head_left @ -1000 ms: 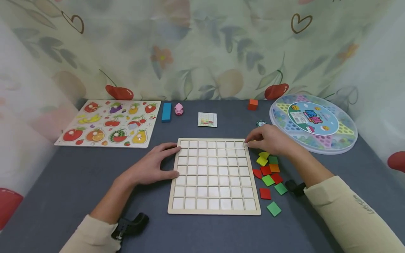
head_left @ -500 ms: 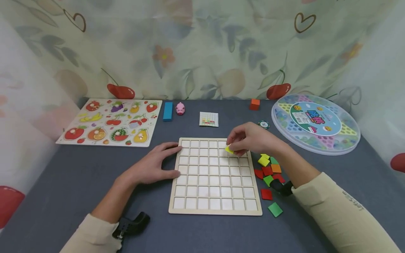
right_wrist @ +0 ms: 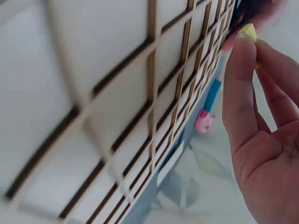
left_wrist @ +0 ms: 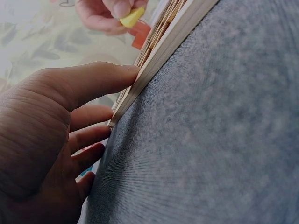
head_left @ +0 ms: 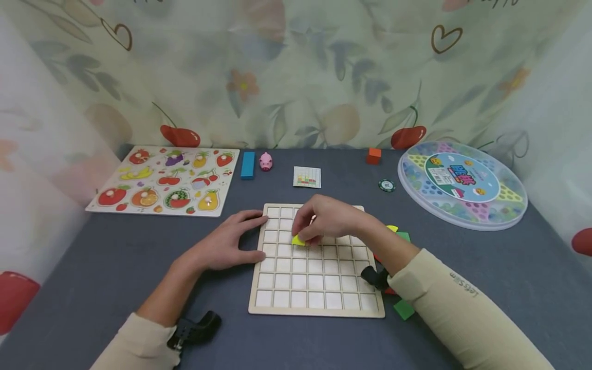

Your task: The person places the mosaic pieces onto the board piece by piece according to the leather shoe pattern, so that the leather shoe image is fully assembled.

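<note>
A bright yellow tile (head_left: pixel 298 240) is pinched between the thumb and fingers of the right hand (head_left: pixel 328 218), held above the grid board (head_left: pixel 316 312) at frame center. Plain surface; a pointed corner is shown in the right wrist view, full outline hidden by the fingers. The board is pale wood, divided into white square cells. Its left edge is touched by the left hand (head_left: pixel 226 241), thumb and fingers spread apart.

Writing: red and blue stylized characters are printed on the round label (head_left: pixel 462 177) of the game box (head_left: pixel 462 205), upper right, too small to be read surely. "Lets" can be made out on the right sleeve (head_left: pixel 462 303), lower right; the rest is unclear. Lettering on the floral curtain (head_left: pixel 324 77) is cut off by the top edge.
</note>
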Demonstrator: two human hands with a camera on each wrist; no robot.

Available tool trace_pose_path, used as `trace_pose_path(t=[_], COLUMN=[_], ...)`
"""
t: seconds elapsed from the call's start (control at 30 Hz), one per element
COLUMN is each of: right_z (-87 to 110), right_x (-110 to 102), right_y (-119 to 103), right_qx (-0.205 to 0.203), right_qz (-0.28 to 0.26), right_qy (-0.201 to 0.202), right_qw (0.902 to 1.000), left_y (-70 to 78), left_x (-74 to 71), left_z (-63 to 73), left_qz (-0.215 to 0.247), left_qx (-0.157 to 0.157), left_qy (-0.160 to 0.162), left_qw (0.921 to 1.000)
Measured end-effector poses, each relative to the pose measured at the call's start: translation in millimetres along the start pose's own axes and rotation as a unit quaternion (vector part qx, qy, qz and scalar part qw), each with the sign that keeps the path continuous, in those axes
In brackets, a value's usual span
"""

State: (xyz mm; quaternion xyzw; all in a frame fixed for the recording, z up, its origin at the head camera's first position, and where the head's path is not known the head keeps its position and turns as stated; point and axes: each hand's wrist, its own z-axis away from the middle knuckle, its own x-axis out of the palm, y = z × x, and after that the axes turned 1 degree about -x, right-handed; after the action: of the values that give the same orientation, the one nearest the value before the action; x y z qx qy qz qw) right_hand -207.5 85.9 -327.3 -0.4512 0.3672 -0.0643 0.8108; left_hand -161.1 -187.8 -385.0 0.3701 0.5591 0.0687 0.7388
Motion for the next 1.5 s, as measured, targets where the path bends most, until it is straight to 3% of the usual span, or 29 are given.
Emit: trace_pose_path(t=[0.13,0.37,0.73,0.9,1.17,1.5], right_z=[-13.3,-25.8,-29.2,-30.8,-25.5,5.8], right_x=[8,26,20,20,18,-11], right_y=[-4,-9,-14,-10,-8,5], right_qx=[-0.017,0.004,0.007,0.008,-0.009,-0.025], right_qz=[0.022,0.025,0.072,0.066,0.059,0.016], right_qy=[-0.033,-0.065,-0.065,-0.058,-0.051,-0.044], right_qw=[0.9991,0.9975,0.9953,0.9961,0.9969,0.9986], left_y=[-0.7,-2.5,1.2,1.5,1.5,1.2], left_x=[0.7,5.6,1.5,1.0,0.2,1.5], left_z=[0.1,5.3,3.1,3.3,2.0,0.9], left_qz=[-0.002,0.000,-0.004,-0.003,-0.006,-0.007], left_qx=[0.004,0.008,0.004,0.004,0.008,-0.001], left_qy=[0.001,-0.002,0.007,0.011,0.008,0.002], left_qw=[1.0000,1.0000,1.0000,0.9999,0.9999,1.0000])
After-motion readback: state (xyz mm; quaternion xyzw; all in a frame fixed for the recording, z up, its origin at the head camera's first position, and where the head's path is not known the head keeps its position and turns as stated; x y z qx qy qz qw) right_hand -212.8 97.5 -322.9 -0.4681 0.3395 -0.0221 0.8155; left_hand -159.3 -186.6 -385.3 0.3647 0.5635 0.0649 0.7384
